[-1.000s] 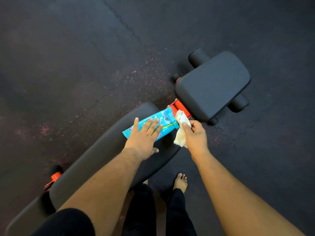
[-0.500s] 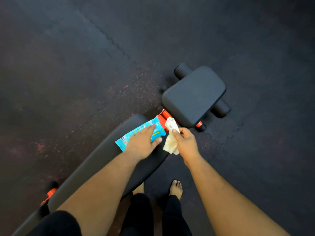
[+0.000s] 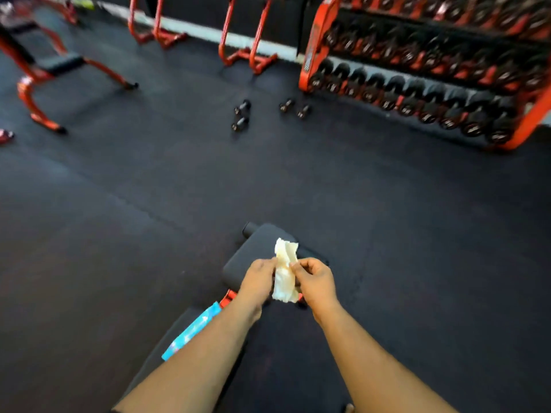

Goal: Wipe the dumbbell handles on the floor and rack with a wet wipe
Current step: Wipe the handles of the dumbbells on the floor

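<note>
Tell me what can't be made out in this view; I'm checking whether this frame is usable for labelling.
- Dumbbells on the floor: small and blurred in the head view; their handles can't be judged.
- Dumbbell rack: motion-blurred, cut off by the top and right edges; weights unreadable.
- Wipe pack: partly hidden by the left forearm; print illegible.
- Wet wipe: crumpled between the left hand and right hand; wetness can't be told.

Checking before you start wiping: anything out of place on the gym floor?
Yes. A few small dumbbells lie loose on the floor in front of the dumbbell rack, not racked. The wipes pack sits on the bench.
</note>
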Available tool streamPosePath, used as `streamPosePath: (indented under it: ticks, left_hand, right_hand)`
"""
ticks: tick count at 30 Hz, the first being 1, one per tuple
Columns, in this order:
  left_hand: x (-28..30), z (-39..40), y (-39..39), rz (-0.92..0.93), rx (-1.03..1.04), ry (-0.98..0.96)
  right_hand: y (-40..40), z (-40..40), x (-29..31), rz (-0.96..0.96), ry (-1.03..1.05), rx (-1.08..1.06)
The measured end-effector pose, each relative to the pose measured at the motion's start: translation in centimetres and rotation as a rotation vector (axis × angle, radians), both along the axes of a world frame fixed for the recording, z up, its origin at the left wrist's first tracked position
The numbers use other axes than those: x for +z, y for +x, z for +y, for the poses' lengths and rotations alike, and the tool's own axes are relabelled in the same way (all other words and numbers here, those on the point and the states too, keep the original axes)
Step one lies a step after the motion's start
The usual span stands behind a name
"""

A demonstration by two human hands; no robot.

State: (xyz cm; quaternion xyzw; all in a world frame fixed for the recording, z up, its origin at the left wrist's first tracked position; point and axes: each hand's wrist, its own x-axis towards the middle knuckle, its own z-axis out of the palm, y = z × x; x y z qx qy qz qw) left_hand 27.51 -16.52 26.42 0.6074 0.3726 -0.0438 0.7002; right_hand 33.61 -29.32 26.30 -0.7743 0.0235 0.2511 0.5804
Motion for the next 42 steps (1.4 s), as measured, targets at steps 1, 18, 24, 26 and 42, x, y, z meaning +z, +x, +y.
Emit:
streamPosePath:
  ticks: [1, 18, 24, 26, 42]
  left_hand:
    - [1.0, -1.7, 1.7, -0.011, 0.003, 0.055]
    - [8.1, -18.2, 26.5, -0.175, 0.058, -0.141]
    - [8.3, -17.0, 36.7, -0.108, 0.0, -0.263]
    - [8.3, -16.2, 40.0, -0.122, -0.106, -0.239]
    - [10.5, -13.9, 65.7, -0.287, -0.003, 0.178]
  right_hand:
    - [1.5, -1.7, 0.6, -0.062, -0.035, -0.003]
    - [27.3, -19.8, 8.8, -0.006, 0.086, -0.159]
    - [37.1, -18.1, 8.8, -0.046, -0.03, 0.004]
    - [40.6, -17.8, 8.7, -0.039, -0.08, 0.025]
    - [68.0, -16.0, 8.4, -0.233, -0.013, -0.102]
